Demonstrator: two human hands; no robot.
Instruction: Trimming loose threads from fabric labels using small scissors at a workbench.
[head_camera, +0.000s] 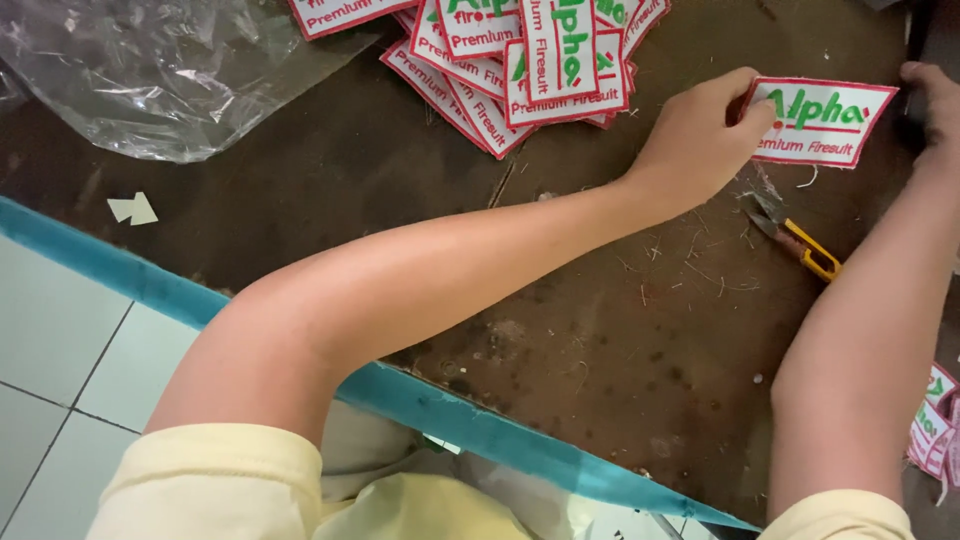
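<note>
My left hand (695, 140) reaches across the dark brown wooden desk (400, 200) and its fingers are clamped on the left short edge of a white rectangular embroidered patch with a red border and green and red lettering (825, 120). The patch lies flat on the desk at the far right, its long axis running left to right with a slight tilt — the right end sits a little lower than the left — and the lettering reads upright from where I sit. My right hand (935, 100) is at the patch's right end, partly cut off by the frame edge; its fingers seem to press down just beside the patch's corner, but I cannot tell whether they are apart or together.

Just below the patch, near my left wrist, lies a small thread snipper with a yellow handle (805, 245), its blades pointing up-left toward the patch, loose thread scraps around it. Further left at the far edge is a fanned pile of the same red-bordered patches (520, 60), well apart from the one I hold. A crumpled sheet of clear plastic (150, 70) rests in the far left corner.
</note>
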